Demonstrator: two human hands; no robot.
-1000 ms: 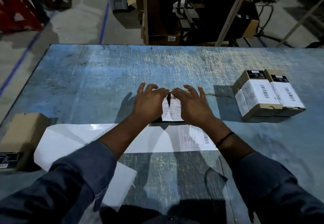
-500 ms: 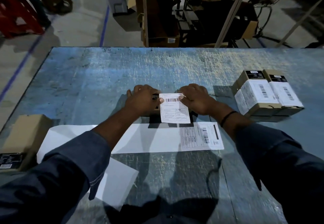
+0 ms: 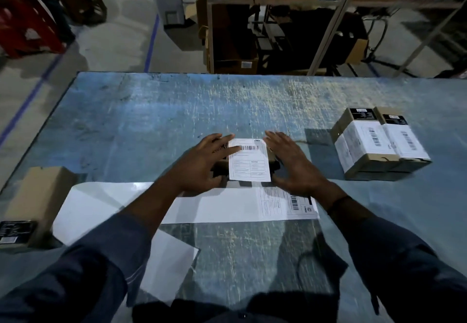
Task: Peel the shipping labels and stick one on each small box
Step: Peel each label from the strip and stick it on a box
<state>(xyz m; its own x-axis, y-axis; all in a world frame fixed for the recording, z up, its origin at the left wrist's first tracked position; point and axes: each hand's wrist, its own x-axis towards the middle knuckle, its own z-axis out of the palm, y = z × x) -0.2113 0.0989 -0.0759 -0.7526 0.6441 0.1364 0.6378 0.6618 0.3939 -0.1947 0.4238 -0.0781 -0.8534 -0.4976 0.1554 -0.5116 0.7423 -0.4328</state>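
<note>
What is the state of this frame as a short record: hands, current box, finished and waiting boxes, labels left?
left hand: flat, fingertips pressing the label onto the middle box
right hand: flat, on that box's right side
labelled boxes: two, side by side, at right
unlabelled box: one, far left
backing sheet: one unpeeled label at its right end

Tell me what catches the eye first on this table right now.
Front and centre, the left hand and right hand flank a small box, with a white label laid on its top under the left fingertips. Two labelled boxes sit together at the right. A bare brown box waits at the left edge beside the backing strip.
</note>
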